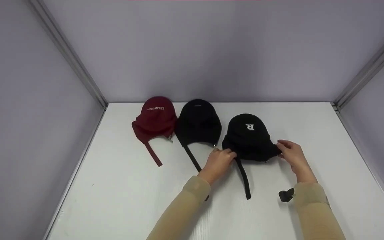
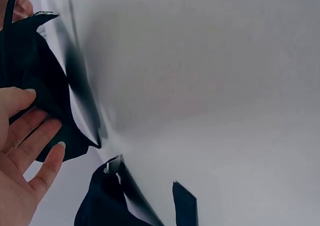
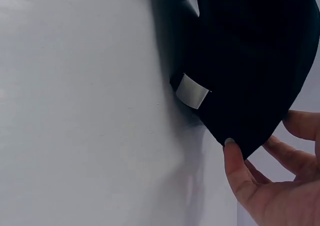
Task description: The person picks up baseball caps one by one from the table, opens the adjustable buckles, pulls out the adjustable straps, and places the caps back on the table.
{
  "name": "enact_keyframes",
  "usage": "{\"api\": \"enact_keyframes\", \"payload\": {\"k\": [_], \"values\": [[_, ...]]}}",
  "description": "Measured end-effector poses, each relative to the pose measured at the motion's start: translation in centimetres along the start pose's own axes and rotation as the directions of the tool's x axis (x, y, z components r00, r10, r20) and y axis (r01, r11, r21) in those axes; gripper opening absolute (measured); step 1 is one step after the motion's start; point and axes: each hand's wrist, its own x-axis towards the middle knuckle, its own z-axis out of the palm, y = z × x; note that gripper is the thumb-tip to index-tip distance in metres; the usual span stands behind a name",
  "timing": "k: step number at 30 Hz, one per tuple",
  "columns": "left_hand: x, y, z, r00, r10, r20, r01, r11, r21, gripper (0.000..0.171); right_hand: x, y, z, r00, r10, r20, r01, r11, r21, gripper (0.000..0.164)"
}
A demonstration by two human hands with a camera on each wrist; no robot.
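A black cap (image 1: 245, 143) with a white letter R on its crown lies at the right of a row of caps, its loose strap (image 1: 244, 181) trailing toward the front. My left hand (image 1: 218, 161) holds the cap's lower left edge near that strap, with thumb and fingers against the dark cloth (image 2: 47, 70) in the left wrist view. At the opposite side, my right hand (image 1: 293, 156) pinches the cap's right corner. A silvery metal buckle (image 3: 192, 91) shows on the cap's edge in the right wrist view, close to the right thumb.
Left of the held cap lie a plain black cap (image 1: 197, 121) and a red cap (image 1: 157, 120) with white lettering, side by side, straps toward the front. The white table (image 1: 122, 196) is enclosed by pale walls (image 1: 192, 50). A small dark object (image 1: 286, 195) sits beside the right sleeve.
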Motion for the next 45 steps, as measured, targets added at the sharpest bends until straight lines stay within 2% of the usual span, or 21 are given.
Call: {"api": "enact_keyframes", "payload": {"k": [3, 6, 11, 15, 19, 25, 30, 33, 38, 41, 45], "values": [[0.1, 0.2, 0.1, 1.0, 0.004, 0.026, -0.004, 1.0, 0.022, 0.012, 0.0, 0.1, 0.0, 1.0, 0.009, 0.009, -0.009, 1.0, 0.017, 0.054], [0.0, 0.4, 0.3, 0.998, 0.007, 0.066, -0.008, 1.0, 0.021, 0.011, -0.2, 0.1, 0.1, 1.0, 0.009, 0.02, -0.009, 1.0, -0.012, 0.056], [-0.5, 0.6, 0.6, 0.988, 0.007, 0.152, -0.003, 1.0, -0.027, 0.007, -1.1, -0.3, 0.5, 0.999, -0.018, 0.04, 0.022, 0.994, -0.109, 0.058], [-1.1, 0.7, 0.5, 0.983, 0.023, 0.184, -0.008, 0.996, -0.086, 0.008, -2.2, -0.9, 1.0, 0.998, -0.049, 0.043, 0.057, 0.976, -0.209, 0.06], [-1.6, 1.3, -0.1, 0.983, 0.066, 0.172, -0.05, 0.994, -0.094, 0.009, -3.5, -1.7, 1.8, 0.992, -0.126, 0.013, 0.124, 0.941, -0.315, 0.059], [-2.8, 2.6, -0.6, 0.979, 0.14, 0.147, -0.135, 0.99, -0.046, 0.013, -5.6, -2.3, 3.3, 0.968, -0.25, -0.021, 0.216, 0.875, -0.433, 0.056], [-3.6, 3.3, -0.4, 0.98, 0.156, 0.126, -0.157, 0.988, -0.001, 0.015, -6.6, -2.3, 4.7, 0.948, -0.314, -0.05, 0.248, 0.829, -0.501, 0.051], [-3.9, 3.6, -0.3, 0.979, 0.142, 0.149, -0.146, 0.989, 0.011, 0.017, -6.6, -2.2, 5.3, 0.933, -0.354, -0.063, 0.268, 0.802, -0.534, 0.047], [-4.1, 3.8, -0.2, 0.963, 0.116, 0.241, -0.116, 0.993, -0.014, 0.027, -5.8, -1.9, 5.7, 0.911, -0.4, -0.097, 0.275, 0.768, -0.578, 0.043], [-4.0, 3.8, 0.1, 0.956, 0.108, 0.274, -0.111, 0.994, -0.005, 0.033, -5.1, -1.8, 5.8, 0.906, -0.409, -0.109, 0.273, 0.761, -0.589, 0.042], [-3.4, 3.6, 0.5, 0.955, 0.093, 0.281, -0.101, 0.995, 0.017, 0.036, -4.1, -1.9, 5.7, 0.909, -0.399, -0.122, 0.255, 0.763, -0.594, 0.041]]}}
